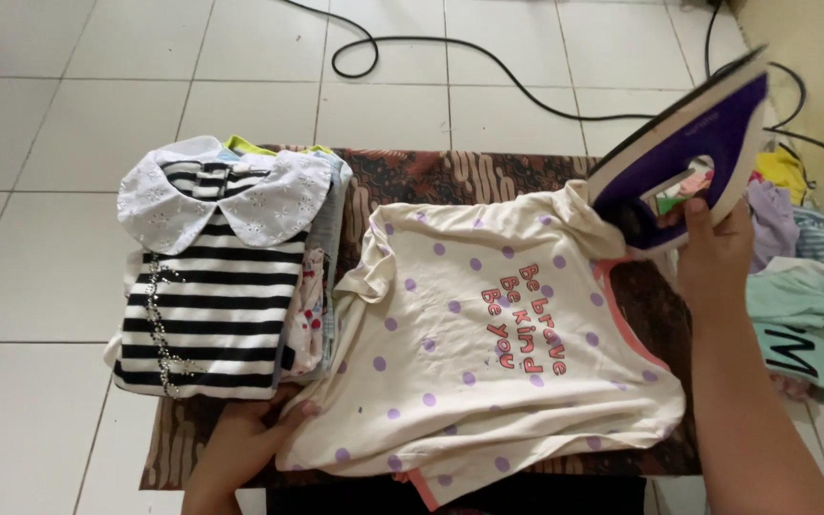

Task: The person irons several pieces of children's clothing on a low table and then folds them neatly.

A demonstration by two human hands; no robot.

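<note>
A: What is the right hand (712,250) doing at the right of the frame?

B: It is gripping the handle of a purple and white electric iron (689,143), fingers wrapped fully around it. The iron is tilting up on its heel at the upper right, its tip touching the collar edge of the cream short-sleeved shirt with purple polka dots and pink lettering (488,343).

A: And where is that shirt lying?

B: It is spreading across the middle of the frame, on a brown patterned batik cloth (460,176) covering the low ironing surface.

A: The left hand (257,434)?

B: It is resting at the lower left of centre, fingers loosely curled and holding nothing that I can make out, touching the shirt's left hem just below a folded black-and-white striped top with a white lace collar (212,277). That top is sitting on a stack of folded clothes at centre left.

A: Anything else nearby?

B: A pile of loose garments (803,286) is lying at the right edge, and a black power cord (488,57) is trailing over the white floor tiles along the top.
</note>
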